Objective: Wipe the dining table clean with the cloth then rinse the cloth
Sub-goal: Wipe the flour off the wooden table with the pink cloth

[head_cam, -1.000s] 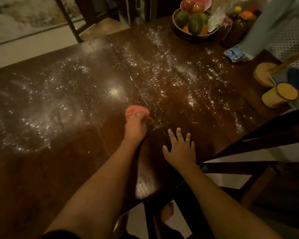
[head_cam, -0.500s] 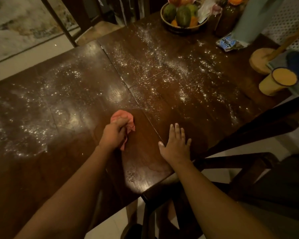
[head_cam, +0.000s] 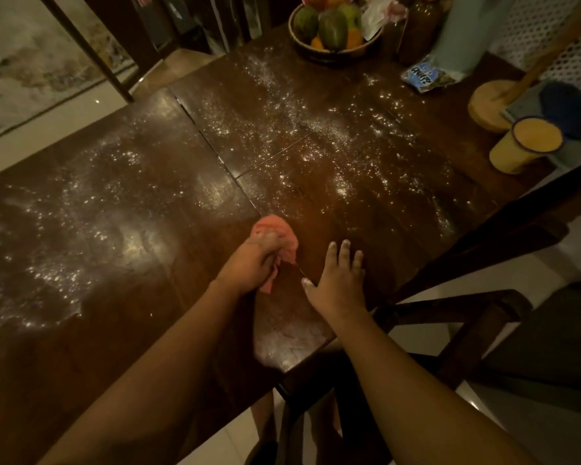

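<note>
Here the left hand [head_cam: 254,263] bunches the pink cloth [head_cam: 279,238] tight against the powdered tabletop [head_cam: 131,196] to wipe, while the right hand [head_cam: 337,280], fingers spread, apparently braces flat beside it.

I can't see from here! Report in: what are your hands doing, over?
Left hand gripping pink cloth on table. Right hand flat, empty. White powder ahead; fruit bowl, yellow cup nearby.

Cloth [head_cam: 277,245] partly hidden under left hand [head_cam: 250,263]; beyond cloth, fruit bowl [head_cam: 332,52] cut by top edge; packet [head_cam: 423,77] print unreadable.
</note>
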